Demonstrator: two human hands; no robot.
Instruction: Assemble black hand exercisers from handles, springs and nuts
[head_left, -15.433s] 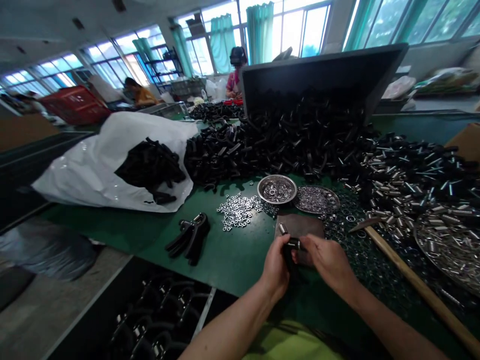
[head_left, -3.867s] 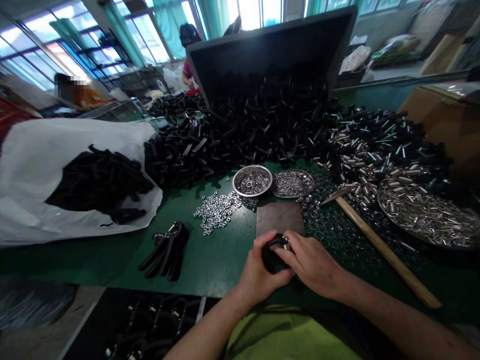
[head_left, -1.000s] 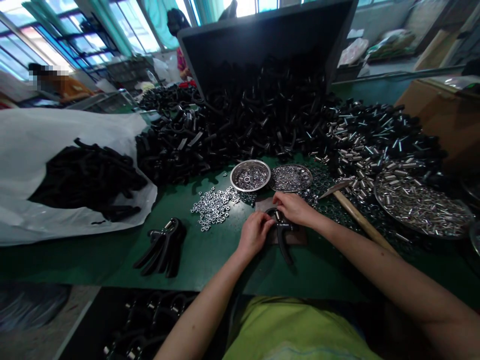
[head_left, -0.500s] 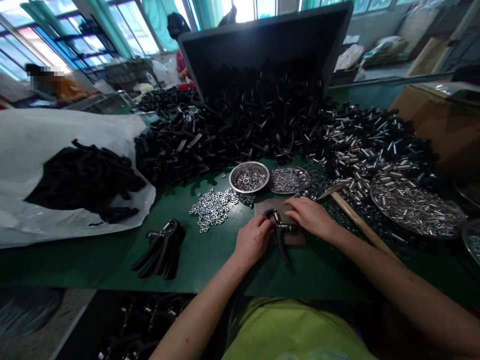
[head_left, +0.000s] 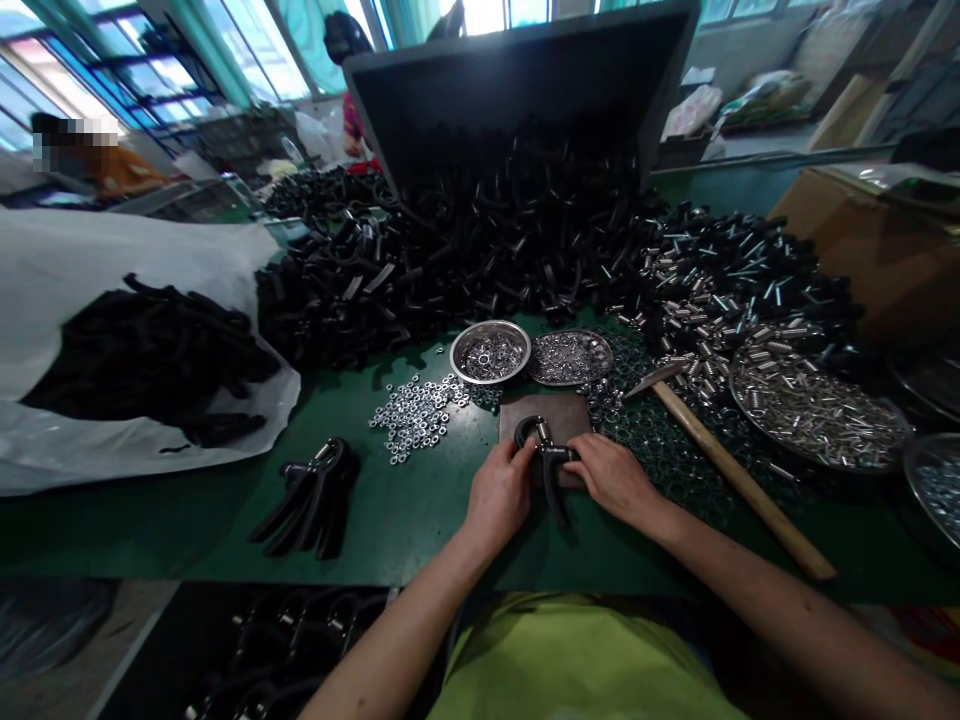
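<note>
A black hand grip strengthener [head_left: 553, 485] with a silver spring lies over a brown metal plate [head_left: 568, 415], its curved handle pointing toward me. My left hand [head_left: 501, 495] is closed around its left side, thumb and fingers near the spring. On the other side, my right hand [head_left: 613, 478] pinches the knob end of the grip's crossbar; the fingertips partly hide it. Just beyond the plate stand a steel bowl [head_left: 453, 368] of small metal parts and a shallow dish [head_left: 609, 372] of similar pieces. Loose nuts [head_left: 412, 418] lie to the left.
A hammer [head_left: 739, 478] lies at right among dark rings, beside a tray of springs and pins [head_left: 825, 410]. Several assembled hand grips [head_left: 319, 500] rest at left near a white sack [head_left: 187, 235]. Black parts [head_left: 480, 260] spill from a tipped bin [head_left: 517, 85]. Two people sit beyond.
My right hand has come back from beside the hammer head and closed on the knob end of the hand grip. My left hand keeps its hold. The view has shifted slightly.
</note>
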